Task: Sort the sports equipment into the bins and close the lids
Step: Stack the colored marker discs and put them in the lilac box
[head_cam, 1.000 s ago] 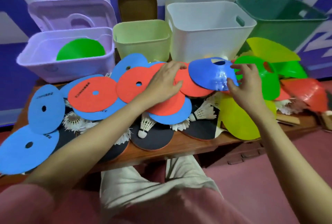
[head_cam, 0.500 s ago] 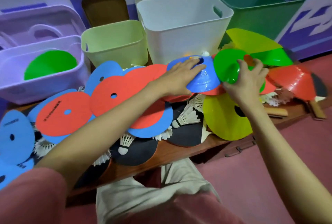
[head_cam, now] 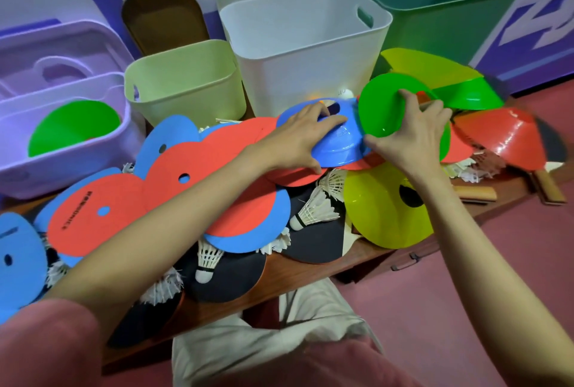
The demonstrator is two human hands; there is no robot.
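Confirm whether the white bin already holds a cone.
No. The white bin shows only bare inner walls; the one binned green cone sits in the purple bin.

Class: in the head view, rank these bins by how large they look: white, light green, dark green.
1. white bin
2. dark green bin, similar, partly hidden, unsure
3. light green bin

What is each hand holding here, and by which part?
The right hand grips a green cone by its rim. The left hand rests on a blue cone, fingers over its top.
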